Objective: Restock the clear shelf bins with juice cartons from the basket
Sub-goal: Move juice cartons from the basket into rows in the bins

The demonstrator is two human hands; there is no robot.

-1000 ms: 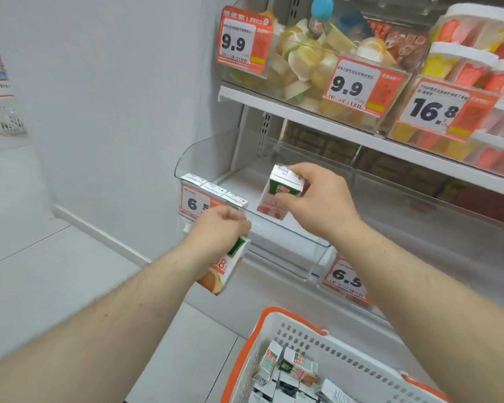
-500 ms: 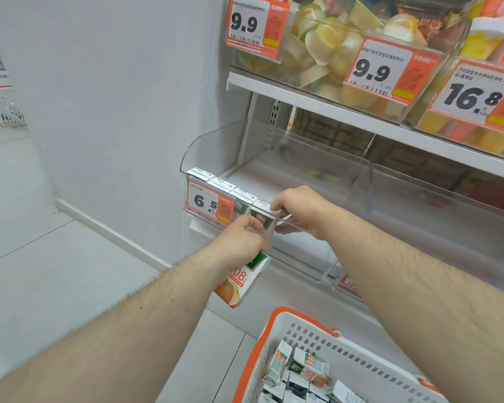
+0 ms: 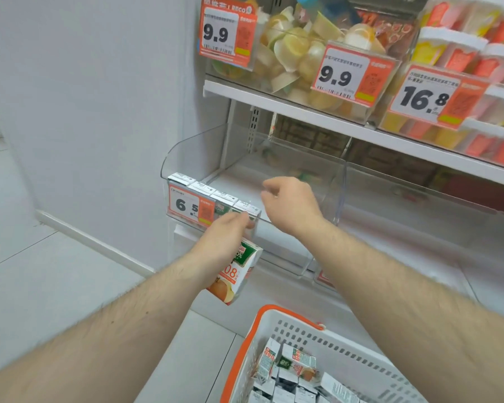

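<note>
Starting nearest: white plastic basket with orange rim and handle (image 3: 370,370) sits low at bottom right, small white-green-orange juice cartons (image 3: 288,369) piled loose against its left wall. Plenty left, so restock looks early.

Left hand (image 3: 227,242) grips one upright white juice carton with green top and orange fruit print (image 3: 239,274), fingers wrapped round its upper part, held just below the bin's front edge. Likely staged there as the next one in.

Right hand (image 3: 291,207) hangs over the front edge of the clear plastic shelf bin (image 3: 336,196), fingers loosely curled, nothing in them.

Four carton tops (image 3: 214,191) line the bin's front-left corner, side by side, tight behind the orange-and-white 6.5 price tag (image 3: 191,207). Row builds left to right, presumably for neat facing. Rest of the bin floor is bare toward the right wall and back.

Farthest: white upper shelf (image 3: 332,117) carrying bins of jelly cups, 9.9 and 16.8 tags.
</note>
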